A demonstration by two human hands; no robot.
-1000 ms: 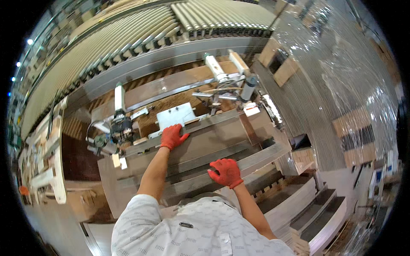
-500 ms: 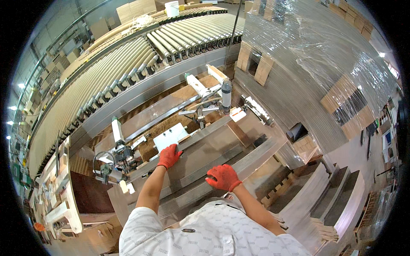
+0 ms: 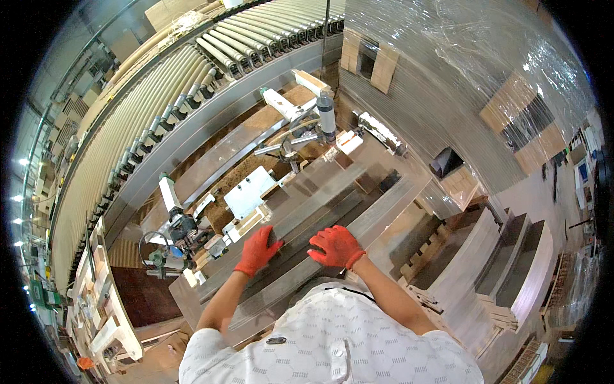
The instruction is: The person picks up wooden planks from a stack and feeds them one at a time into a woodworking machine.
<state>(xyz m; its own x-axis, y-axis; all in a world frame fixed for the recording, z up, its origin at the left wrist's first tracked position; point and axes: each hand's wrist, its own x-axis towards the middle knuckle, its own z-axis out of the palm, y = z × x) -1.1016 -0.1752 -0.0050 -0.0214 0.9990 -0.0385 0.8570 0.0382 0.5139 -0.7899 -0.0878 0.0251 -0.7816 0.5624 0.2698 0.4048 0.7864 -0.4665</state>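
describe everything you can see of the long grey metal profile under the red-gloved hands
The long grey metal profile is a dull, brushed-looking channel with lengthwise ribs and a darker groove. It lies flat, running diagonally across the workbench, among similar lengths. The left hand and right hand, both in red gloves, rest on its near part, palms down.

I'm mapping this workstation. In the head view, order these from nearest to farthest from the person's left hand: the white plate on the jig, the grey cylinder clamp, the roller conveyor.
From the left hand:
1. White plate, just beyond the hand on the jig.
2. Grey cylinder clamp, farther off, up and to the right.
3. Roller conveyor, farthest, curving along the back.
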